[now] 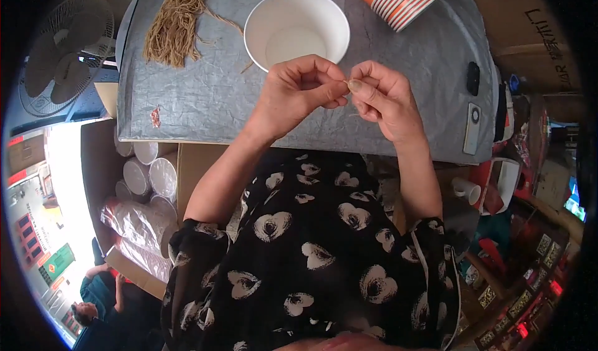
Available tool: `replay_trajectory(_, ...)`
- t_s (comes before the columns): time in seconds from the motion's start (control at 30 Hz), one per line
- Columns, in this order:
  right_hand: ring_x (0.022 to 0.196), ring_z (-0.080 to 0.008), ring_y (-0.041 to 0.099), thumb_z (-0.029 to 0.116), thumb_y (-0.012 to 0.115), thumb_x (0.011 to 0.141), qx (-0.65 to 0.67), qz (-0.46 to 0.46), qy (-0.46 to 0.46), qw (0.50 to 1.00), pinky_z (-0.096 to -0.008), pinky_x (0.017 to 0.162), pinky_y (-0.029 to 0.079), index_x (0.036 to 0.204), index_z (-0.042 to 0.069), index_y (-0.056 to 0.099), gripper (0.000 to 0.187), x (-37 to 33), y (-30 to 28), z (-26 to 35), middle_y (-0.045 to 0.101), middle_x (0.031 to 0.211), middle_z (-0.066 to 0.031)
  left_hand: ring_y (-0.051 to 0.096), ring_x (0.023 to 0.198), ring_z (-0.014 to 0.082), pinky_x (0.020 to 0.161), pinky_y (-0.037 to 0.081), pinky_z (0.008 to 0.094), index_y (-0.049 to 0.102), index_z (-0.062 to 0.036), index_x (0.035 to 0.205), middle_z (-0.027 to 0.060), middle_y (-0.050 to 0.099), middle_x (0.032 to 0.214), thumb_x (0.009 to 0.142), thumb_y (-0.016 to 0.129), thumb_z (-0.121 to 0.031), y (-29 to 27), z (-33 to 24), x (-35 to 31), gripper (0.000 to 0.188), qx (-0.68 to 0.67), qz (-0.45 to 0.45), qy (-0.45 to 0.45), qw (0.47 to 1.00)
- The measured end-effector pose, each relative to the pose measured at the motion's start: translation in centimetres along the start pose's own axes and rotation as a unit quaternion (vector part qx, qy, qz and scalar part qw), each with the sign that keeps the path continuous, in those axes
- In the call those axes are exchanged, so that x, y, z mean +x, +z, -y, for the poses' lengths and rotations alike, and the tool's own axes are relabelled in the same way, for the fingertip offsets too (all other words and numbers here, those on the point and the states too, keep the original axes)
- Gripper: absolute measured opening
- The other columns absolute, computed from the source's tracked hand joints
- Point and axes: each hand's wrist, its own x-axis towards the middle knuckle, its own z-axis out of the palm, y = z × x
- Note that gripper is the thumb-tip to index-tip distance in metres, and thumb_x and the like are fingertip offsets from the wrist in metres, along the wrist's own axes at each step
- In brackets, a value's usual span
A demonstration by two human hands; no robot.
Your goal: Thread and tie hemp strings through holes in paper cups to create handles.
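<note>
Left hand (296,95), right hand (387,100), both pinching apparently a strand (347,80) between them, white tub (296,11) beyond

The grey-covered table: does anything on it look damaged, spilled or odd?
Yes: a small, ragged reddish patch stands out on the creased grey table cover near its left front corner; stain or tear, I can't tell which. A loose strand also strays from the fringed bundle of brown twine toward the round white tub.
</note>
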Motion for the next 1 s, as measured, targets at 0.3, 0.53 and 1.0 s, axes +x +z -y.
replay_trajectory(0.3, 0.052, -0.0031, 0.039, 0.017, 0.062, 0.098, 0.085, -0.006, 0.035, 0.996, -0.0189, 0.045, 0.028, 0.102, 0.004, 0.062, 0.014, -0.4, -0.3, -0.1, 0.051, 0.065, 0.0024, 0.071, 0.083, 0.0148, 0.072, 0.056, 0.0224, 0.065, -0.0016, 0.102, 0.0097, 0.072, 0.094, 0.094, 0.068, -0.008, -0.3, 0.1, -0.1, 0.01, -0.073, 0.014, -0.02, 0.997)
replay_trajectory(0.53, 0.054, -0.0016, 0.043, 0.017, 0.065, 0.098, -0.015, -0.019, -0.003, 1.0, -0.0165, 0.045, 0.031, 0.102, 0.002, 0.065, 0.016, -0.3, 0.8, 0.8, 0.056, 0.067, 0.0012, 0.072, 0.084, 0.0155, 0.072, 0.057, 0.0226, 0.065, -0.0008, 0.104, 0.0099, 0.072, 0.094, 0.095, 0.067, -0.008, -0.7, 0.2, 0.1, 0.011, -0.08, 0.027, -0.041, 0.996)
replay_trajectory(1.0, 0.053, -0.0021, 0.042, 0.016, 0.064, 0.098, 0.021, -0.042, 0.0, 0.999, -0.0176, 0.045, 0.03, 0.101, 0.001, 0.063, 0.015, -0.2, 0.7, -0.2, 0.054, 0.068, 0.0023, 0.071, 0.089, 0.0161, 0.078, 0.057, 0.0252, 0.065, 0.001, 0.107, 0.01, 0.072, 0.098, 0.097, 0.065, -0.009, -0.3, 0.4, -0.1, 0.014, -0.071, 0.025, -0.03, 0.997)
